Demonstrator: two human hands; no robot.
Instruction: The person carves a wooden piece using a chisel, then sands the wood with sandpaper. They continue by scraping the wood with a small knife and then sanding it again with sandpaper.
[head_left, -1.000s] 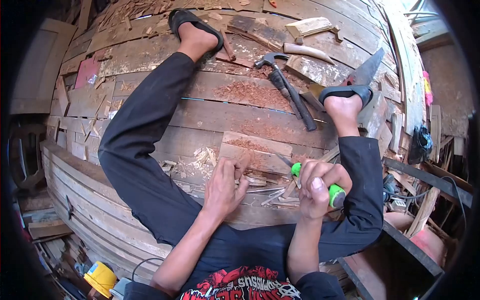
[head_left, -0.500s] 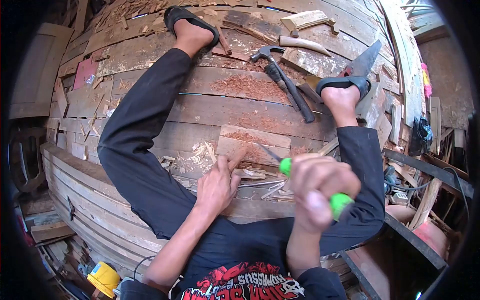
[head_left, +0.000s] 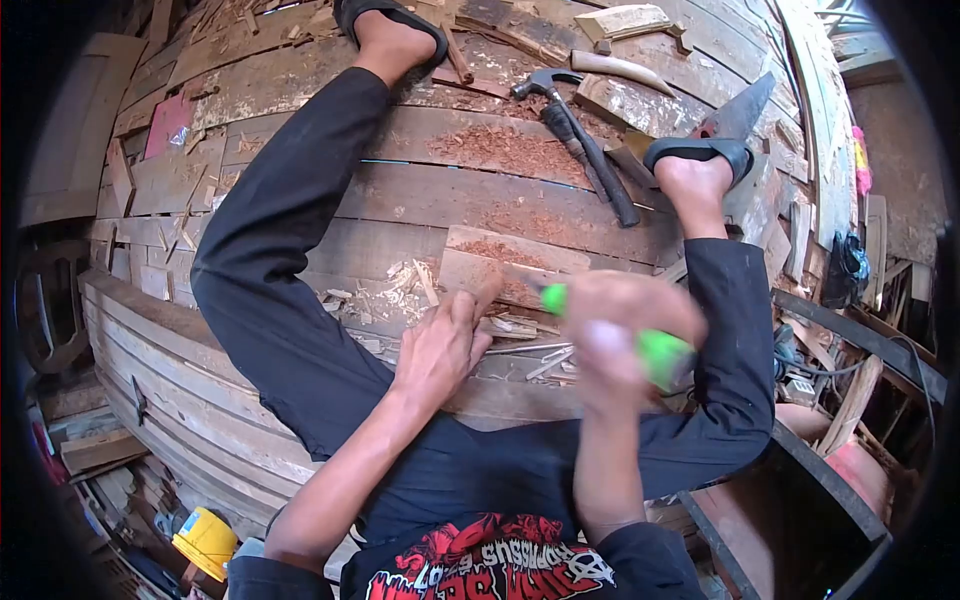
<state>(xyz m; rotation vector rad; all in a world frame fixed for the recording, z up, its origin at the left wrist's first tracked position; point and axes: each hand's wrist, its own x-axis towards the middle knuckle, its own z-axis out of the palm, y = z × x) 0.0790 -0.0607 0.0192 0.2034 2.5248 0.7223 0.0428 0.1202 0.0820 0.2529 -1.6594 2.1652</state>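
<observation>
My left hand (head_left: 437, 345) is closed around a small reddish-brown piece of wood (head_left: 488, 291), whose end sticks out past my fingers over a flat board (head_left: 462, 270). Blurred by motion, my right hand (head_left: 618, 325) grips a green-handled tool (head_left: 664, 358) with a narrow metal shaft. The shaft points left at the small wood piece, its tip close to it. Reddish shavings lie on the board. Pale wood shavings (head_left: 408, 283) are scattered just beyond my left hand.
A claw hammer (head_left: 590, 165) lies on the plank floor (head_left: 400, 215), beyond the board. Near my right foot is a handsaw (head_left: 738, 110). Wood offcuts (head_left: 625, 22) lie at the far side. Stacked planks (head_left: 190, 390) run along the left, with a yellow container (head_left: 205, 543) at lower left.
My right hand has moved slightly left with the green-handled tool, bringing its shaft nearer the wood piece. My left hand keeps its hold. The whole view has shifted a little.
</observation>
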